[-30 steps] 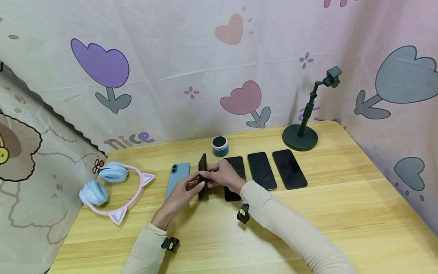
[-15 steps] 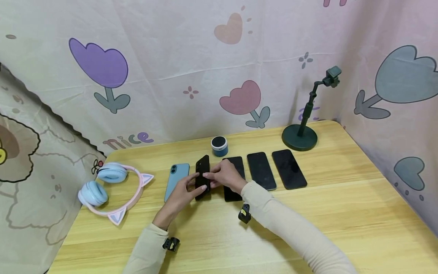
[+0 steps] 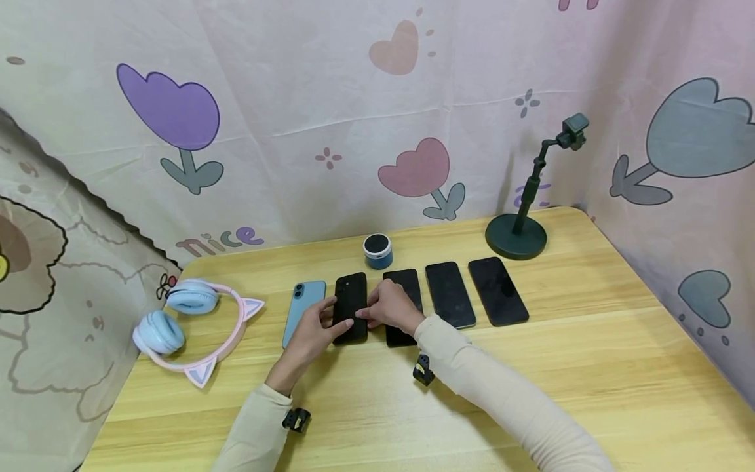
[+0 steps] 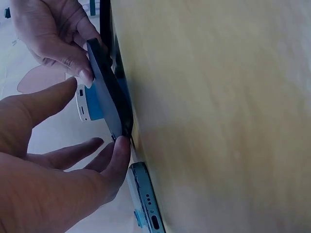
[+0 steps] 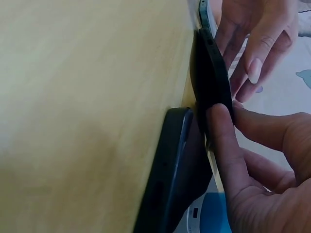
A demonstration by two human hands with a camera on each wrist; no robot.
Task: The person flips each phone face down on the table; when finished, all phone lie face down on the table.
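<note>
A black phone (image 3: 350, 307) lies back up between a blue phone (image 3: 302, 308) and a row of three black phones (image 3: 450, 294). In the wrist views it is still tilted, its right edge on the table and its left edge raised. My left hand (image 3: 331, 318) holds its left edge between thumb and fingertips (image 4: 119, 148). From the right, my right hand (image 3: 361, 314) pinches the phone's other edge, thumb (image 5: 221, 126) on the phone (image 5: 211, 82). The blue phone (image 4: 146, 199) lies just beside my left fingers.
A small blue speaker (image 3: 378, 252) stands behind the phones. At the back right of the wooden table (image 3: 590, 354) stands a dark phone stand (image 3: 518, 235). Blue and pink cat-ear headphones (image 3: 189, 328) lie at the left. Patterned cloth hangs behind and at both sides.
The black phone stood on its edge a second ago. Both hands have tipped it over to the right, and it now lies nearly flat with its back up.
</note>
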